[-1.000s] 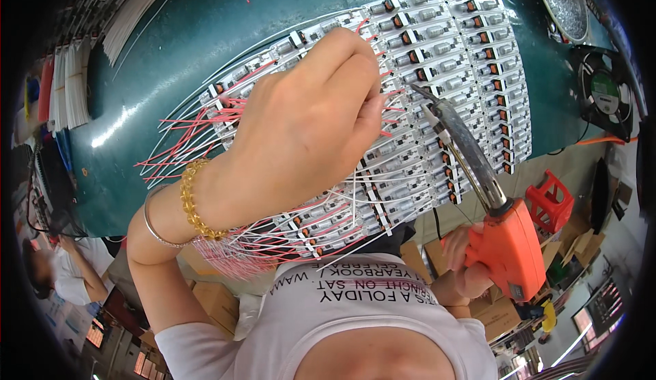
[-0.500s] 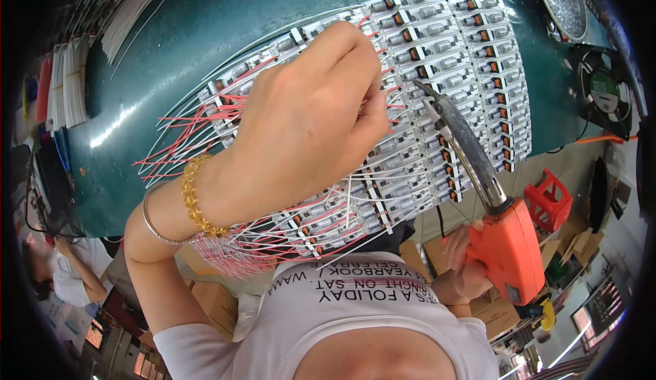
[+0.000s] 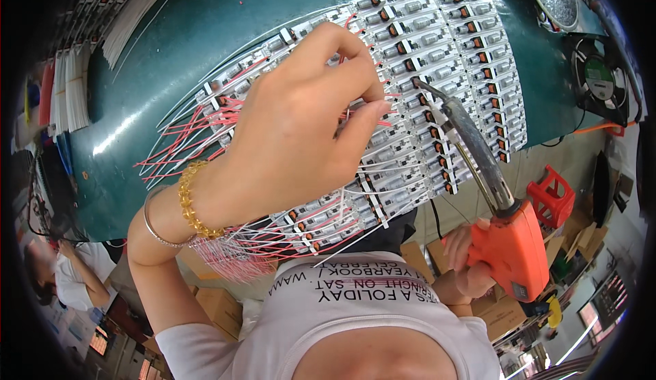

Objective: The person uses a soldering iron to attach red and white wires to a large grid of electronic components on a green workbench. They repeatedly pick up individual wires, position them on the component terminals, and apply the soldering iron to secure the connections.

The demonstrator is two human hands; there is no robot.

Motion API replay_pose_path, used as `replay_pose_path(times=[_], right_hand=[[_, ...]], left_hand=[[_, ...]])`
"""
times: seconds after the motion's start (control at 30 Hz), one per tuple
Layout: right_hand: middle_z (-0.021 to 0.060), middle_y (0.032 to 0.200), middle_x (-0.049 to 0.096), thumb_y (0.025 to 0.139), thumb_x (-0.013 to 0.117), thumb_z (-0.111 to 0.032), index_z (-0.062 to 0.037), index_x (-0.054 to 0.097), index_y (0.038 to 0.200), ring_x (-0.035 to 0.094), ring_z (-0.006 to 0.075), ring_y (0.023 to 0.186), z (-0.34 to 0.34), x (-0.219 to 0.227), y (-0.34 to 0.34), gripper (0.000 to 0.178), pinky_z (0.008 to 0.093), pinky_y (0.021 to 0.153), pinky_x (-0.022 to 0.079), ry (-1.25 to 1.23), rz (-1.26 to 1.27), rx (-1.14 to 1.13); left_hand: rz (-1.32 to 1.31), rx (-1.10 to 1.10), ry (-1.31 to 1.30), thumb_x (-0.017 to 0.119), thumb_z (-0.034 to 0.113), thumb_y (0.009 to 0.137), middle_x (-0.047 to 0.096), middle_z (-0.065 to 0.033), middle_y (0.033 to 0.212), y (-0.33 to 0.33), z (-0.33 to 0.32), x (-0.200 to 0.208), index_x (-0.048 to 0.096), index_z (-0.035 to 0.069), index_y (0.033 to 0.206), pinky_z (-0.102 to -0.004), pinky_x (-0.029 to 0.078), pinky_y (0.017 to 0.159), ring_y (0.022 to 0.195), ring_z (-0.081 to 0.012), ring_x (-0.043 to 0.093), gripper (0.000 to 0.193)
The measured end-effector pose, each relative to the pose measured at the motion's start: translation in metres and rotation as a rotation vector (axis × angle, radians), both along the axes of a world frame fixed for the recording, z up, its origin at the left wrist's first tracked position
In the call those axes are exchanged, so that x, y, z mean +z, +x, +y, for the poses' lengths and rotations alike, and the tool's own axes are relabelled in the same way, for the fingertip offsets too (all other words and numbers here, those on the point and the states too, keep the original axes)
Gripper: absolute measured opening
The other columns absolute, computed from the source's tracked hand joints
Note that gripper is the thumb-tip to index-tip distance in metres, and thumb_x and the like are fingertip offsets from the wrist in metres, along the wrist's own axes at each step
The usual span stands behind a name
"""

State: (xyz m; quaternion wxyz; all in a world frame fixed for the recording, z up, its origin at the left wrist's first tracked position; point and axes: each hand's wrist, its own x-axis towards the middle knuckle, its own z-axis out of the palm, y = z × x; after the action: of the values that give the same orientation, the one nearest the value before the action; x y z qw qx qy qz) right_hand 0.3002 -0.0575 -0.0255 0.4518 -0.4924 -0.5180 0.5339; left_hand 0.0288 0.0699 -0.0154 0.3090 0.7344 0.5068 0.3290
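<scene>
My right hand (image 3: 473, 270) is wrapped round the handle of an orange soldering gun (image 3: 523, 253). Its dark, bent tip reaches the sheet of small circuit boards (image 3: 437, 55), near the middle rows; whether it touches cannot be told. Over the left part of the sheet, my left hand (image 3: 294, 124) has its fingers bent and its thumb and forefinger close together. What they pinch is hidden, though red wire ends show beside the fingertips. Thin red and white wires (image 3: 222, 117) stick out from the boards under and left of this hand.
A green worktop (image 3: 137, 161) lies under the boards. Bundles of white wires (image 3: 140, 18) lie at the far left. At the far right stand a round metal dish (image 3: 552, 1) and a black fan (image 3: 601, 83). A red stool (image 3: 552, 195) is beyond the table edge. Another person (image 3: 82, 270) sits at left.
My left thumb has drawn back a little from the forefinger and a gap shows between the bent fingers. The gun's tip and the boards have shifted slightly left and up in view.
</scene>
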Motion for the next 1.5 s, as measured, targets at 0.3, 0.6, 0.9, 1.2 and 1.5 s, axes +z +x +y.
replay_pose_path(times=[0.3, 0.6, 0.9, 1.2, 1.5], right_hand=[[-0.0036, 0.051, 0.044, 0.087, 0.059, -0.061, 0.0079, 0.038, 0.135, 0.041, 0.0096, 0.041, -0.012, 0.004, 0.001, 0.087, 0.0251, 0.049, 0.036, -0.072, -0.047, -0.051], [-0.0036, 0.051, 0.045, 0.087, 0.059, -0.06, 0.0082, 0.038, 0.135, 0.042, 0.0094, 0.041, -0.001, 0.002, -0.005, 0.086, 0.0248, 0.049, 0.035, -0.003, 0.136, 0.031], [-0.0034, 0.05, 0.046, 0.088, 0.06, -0.058, 0.0064, 0.043, 0.128, 0.042, 0.0093, 0.041, -0.008, -0.001, -0.001, 0.077, 0.0254, 0.046, 0.038, -0.019, -0.009, -0.029], [0.0035, 0.095, 0.058, 0.09, 0.055, -0.059, -0.0034, 0.059, 0.105, 0.056, 0.0159, 0.085, -0.042, -0.011, 0.051, 0.058, 0.0356, 0.069, 0.044, -0.152, -0.399, 0.144], [-0.004, 0.05, 0.044, 0.088, 0.061, -0.057, 0.008, 0.049, 0.125, 0.041, 0.0087, 0.04, -0.019, -0.013, 0.011, 0.075, 0.0255, 0.045, 0.038, 0.074, -0.031, -0.092]], left_hand=[[0.126, 0.059, 0.041, 0.071, -0.002, 0.078, 0.06, -0.01, 0.095, 0.01, -0.002, 0.002, 0.064, 0.0, 0.084, -0.0294, 0.05, 0.06, 0.07, -0.0204, 0.061, 0.009], [0.215, 0.019, -0.002, 0.071, 0.001, 0.079, 0.06, -0.0086, 0.094, 0.007, 0.003, 0.006, 0.061, 0.0, 0.079, -0.0296, 0.051, 0.059, 0.071, -0.022, 0.062, 0.01], [0.134, 0.007, -0.021, 0.072, 0.003, 0.076, 0.061, -0.0094, 0.096, 0.006, 0.002, 0.003, 0.061, 0.001, 0.076, -0.0306, 0.052, 0.069, 0.079, -0.0238, 0.063, 0.011], [0.233, 0.008, -0.061, 0.071, 0.007, 0.077, 0.06, -0.0087, 0.092, 0.009, 0.006, 0.009, 0.061, 0.001, 0.074, -0.0328, 0.05, 0.064, 0.071, -0.0247, 0.063, 0.012], [0.272, 0.027, -0.044, 0.071, 0.007, 0.076, 0.06, -0.0087, 0.091, 0.012, 0.007, 0.008, 0.062, 0.001, 0.075, -0.0333, 0.05, 0.063, 0.071, -0.0251, 0.063, 0.011]])
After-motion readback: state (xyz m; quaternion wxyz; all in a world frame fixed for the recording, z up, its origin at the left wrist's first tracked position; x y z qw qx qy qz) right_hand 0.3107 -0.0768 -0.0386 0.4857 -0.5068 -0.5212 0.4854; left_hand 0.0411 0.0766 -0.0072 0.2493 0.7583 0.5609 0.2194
